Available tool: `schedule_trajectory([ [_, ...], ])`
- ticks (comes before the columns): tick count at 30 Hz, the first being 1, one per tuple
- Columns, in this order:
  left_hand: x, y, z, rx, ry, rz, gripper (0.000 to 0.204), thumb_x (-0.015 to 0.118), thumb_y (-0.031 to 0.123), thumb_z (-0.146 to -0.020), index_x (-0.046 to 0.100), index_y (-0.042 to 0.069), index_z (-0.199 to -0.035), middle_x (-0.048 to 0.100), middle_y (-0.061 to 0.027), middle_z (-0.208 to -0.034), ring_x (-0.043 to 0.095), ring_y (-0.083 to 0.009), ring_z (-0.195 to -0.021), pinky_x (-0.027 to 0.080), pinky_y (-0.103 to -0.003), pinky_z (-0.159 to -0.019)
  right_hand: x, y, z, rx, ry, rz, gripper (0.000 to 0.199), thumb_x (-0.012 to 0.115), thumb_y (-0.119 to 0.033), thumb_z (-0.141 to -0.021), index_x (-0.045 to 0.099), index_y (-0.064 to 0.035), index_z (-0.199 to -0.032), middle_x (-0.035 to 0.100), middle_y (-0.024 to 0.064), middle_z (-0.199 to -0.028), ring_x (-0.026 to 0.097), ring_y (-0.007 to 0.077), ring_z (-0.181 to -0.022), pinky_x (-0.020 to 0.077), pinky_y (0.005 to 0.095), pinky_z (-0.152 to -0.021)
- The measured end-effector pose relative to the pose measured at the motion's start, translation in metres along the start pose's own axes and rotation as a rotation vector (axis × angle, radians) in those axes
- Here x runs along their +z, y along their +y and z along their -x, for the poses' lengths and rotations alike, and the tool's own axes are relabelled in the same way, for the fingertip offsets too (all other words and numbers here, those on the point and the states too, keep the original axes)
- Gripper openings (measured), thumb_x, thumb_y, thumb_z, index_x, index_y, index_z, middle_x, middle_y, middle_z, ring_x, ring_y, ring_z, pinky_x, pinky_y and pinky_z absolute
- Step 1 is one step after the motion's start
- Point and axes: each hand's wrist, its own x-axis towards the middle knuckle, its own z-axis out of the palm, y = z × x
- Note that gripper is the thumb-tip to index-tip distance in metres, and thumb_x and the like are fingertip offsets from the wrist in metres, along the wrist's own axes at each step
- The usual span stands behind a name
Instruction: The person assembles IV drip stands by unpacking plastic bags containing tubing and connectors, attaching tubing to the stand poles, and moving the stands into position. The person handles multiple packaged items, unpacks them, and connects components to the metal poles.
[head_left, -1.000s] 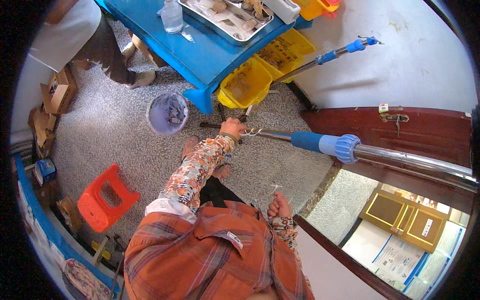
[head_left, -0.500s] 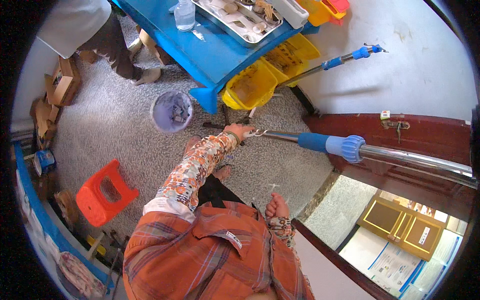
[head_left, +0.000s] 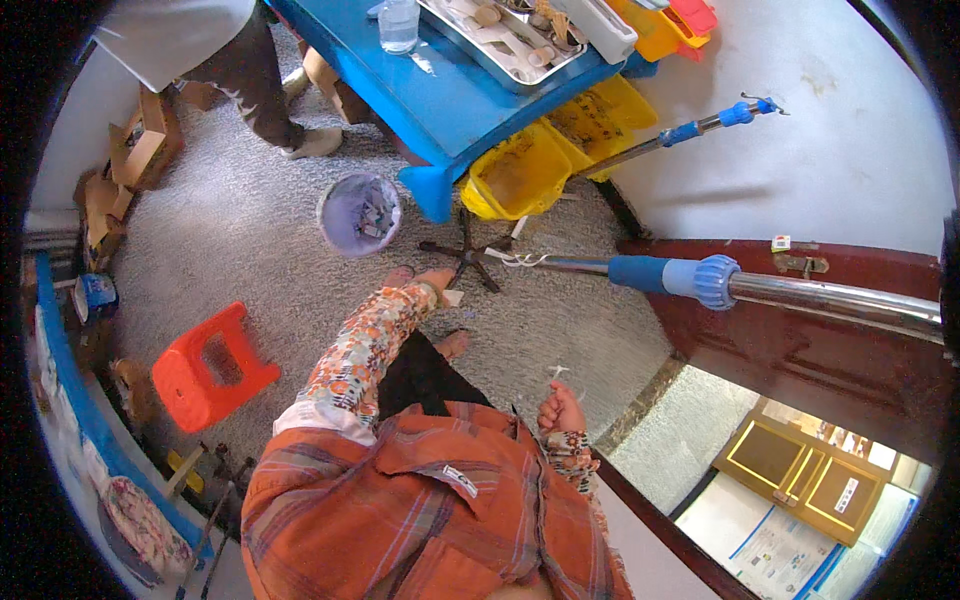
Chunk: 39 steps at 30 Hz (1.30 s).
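A chrome drip stand with blue collars leans across from the right, its dark star-shaped foot on the floor. White tubing or tape is wrapped round the pole near the foot. My left hand is just left of the pole and apart from it; a small pale flat piece shows at its fingers, partly hidden. My right hand, in front of my body, is closed on a thin white plastic tube fitting that sticks up above the fingers.
A blue table carries a metal tray and a clear bottle. Yellow bins stand below it. A lilac waste bucket, a red stool and cardboard boxes are on the floor. Another person's leg is far left.
My left hand has come off the pole and moved left, and a pale piece now shows at its fingers. My right hand stays closed in nearly the same place. The view has shifted slightly.
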Motion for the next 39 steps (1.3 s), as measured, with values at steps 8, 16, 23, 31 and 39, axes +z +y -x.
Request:
schedule_trajectory([
  [8, 0.047, 0.062, 0.11, 0.708, 0.277, 0.408, 0.025, 0.061, 0.021, -0.067, 0.059, 0.005, -0.086, 0.056, -0.0141, -0.089, 0.053, -0.0312, -0.084, 0.043, -0.04, -0.074, 0.027, 0.02, -0.016, 0.135, -0.06, 0.047, 0.022, 0.044, -0.015, -0.08, 0.049, -0.0051, -0.098, 0.052, 0.0056, -0.075, 0.052, 0.0181, -0.065, 0.0403, 0.0274, -0.046],
  [16, 0.053, 0.128, 0.161, 0.684, 0.493, 0.171, 0.02, 0.06, 0.012, -0.062, 0.057, 0.008, -0.082, 0.055, -0.0086, -0.097, 0.051, -0.028, -0.089, 0.04, -0.039, -0.076, 0.066, 0.06, -0.028, -0.081, -0.203, 0.319, 0.024, 0.045, -0.021, -0.082, 0.05, -0.0077, -0.101, 0.053, 0.0077, -0.096, 0.052, 0.0231, -0.088, 0.043, 0.0352, -0.077],
  [23, -0.005, 0.069, 0.188, 0.615, 0.474, 0.417, 0.018, 0.061, 0.007, -0.06, 0.055, 0.011, -0.077, 0.055, -0.0058, -0.078, 0.054, -0.026, -0.075, 0.044, -0.034, -0.063, 0.168, 0.08, 0.009, 0.032, -0.102, -0.016, 0.036, 0.037, -0.034, -0.086, 0.041, -0.0112, -0.114, 0.045, 0.0049, -0.111, 0.047, 0.021, -0.095, 0.0422, 0.0383, -0.074],
  [31, -0.1, -0.123, 0.112, -0.146, 0.677, 0.225, 0.064, 0.062, 0.015, -0.064, 0.035, 0.015, -0.123, 0.038, -0.0202, -0.119, 0.049, -0.0358, -0.096, 0.042, -0.04, -0.08, 0.202, 0.082, 0.028, -0.08, -0.015, 0.155, 0.03, 0.038, -0.035, -0.085, 0.046, -0.0143, -0.105, 0.049, 0.0022, -0.101, 0.05, 0.0154, -0.078, 0.0385, 0.0253, -0.051],
  [39, -0.078, -0.012, 0.18, 0.57, 0.006, 0.254, 0.054, 0.055, 0.043, -0.075, 0.045, 0.006, -0.114, 0.051, -0.0143, -0.11, 0.05, -0.0272, -0.099, 0.039, -0.037, -0.084, 0.218, 0.056, 0.057, -0.163, -0.086, -0.092, 0.022, 0.04, -0.03, -0.085, 0.05, -0.0125, -0.094, 0.052, 0.0011, -0.077, 0.044, 0.0119, -0.054, 0.0318, 0.0222, -0.039],
])
